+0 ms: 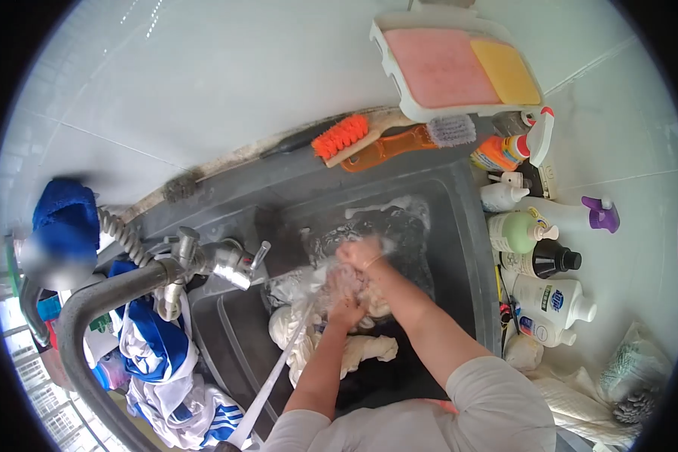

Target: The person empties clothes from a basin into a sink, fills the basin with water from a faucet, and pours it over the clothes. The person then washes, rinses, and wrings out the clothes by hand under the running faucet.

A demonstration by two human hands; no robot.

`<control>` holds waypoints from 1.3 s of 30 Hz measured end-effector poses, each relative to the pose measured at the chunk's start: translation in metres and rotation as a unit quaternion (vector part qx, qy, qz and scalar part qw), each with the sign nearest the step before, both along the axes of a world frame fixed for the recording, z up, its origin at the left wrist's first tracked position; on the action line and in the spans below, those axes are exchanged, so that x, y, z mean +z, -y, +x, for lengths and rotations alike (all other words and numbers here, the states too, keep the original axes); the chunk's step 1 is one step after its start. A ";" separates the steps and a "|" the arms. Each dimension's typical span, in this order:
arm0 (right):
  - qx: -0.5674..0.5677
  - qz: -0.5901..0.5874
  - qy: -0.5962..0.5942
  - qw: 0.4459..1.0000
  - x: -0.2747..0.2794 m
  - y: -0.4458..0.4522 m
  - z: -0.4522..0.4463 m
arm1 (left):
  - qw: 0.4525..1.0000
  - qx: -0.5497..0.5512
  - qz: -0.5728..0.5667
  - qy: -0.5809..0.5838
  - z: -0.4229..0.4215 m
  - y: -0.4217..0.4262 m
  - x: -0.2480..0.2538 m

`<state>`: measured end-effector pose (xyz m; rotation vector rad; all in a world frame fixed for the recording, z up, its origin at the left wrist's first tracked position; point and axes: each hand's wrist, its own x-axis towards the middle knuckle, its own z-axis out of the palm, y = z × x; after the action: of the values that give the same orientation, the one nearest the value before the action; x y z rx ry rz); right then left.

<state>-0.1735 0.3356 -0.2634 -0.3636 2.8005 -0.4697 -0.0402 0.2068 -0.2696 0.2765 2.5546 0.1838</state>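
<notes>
In the grey sink, a wet cream-coloured garment lies bunched beneath my hands. My left hand is closed on a soapy part of it, its fingers partly hidden by foam and water. Just above and to the right, my right hand is a fist against the same wet bundle, slightly blurred by motion. A stream of water runs from the faucet spout at the bottom edge toward my left hand. Sudsy water lies beyond my hands.
A metal faucet with a curved pipe stands at left, beside blue-and-white clothes. An orange-bristled brush and a grey-bristled brush rest on the back ledge. Several bottles line the right side, under a soap tray.
</notes>
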 end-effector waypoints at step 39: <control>-0.062 -0.105 -0.112 0.986 0.028 0.052 0.106 | 0.969 0.013 0.187 0.162 0.001 0.005 -0.043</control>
<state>-0.0675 0.2835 -0.2357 -0.3042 3.0121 -0.8021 -0.0397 0.2018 -0.3131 0.3237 2.1863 0.6679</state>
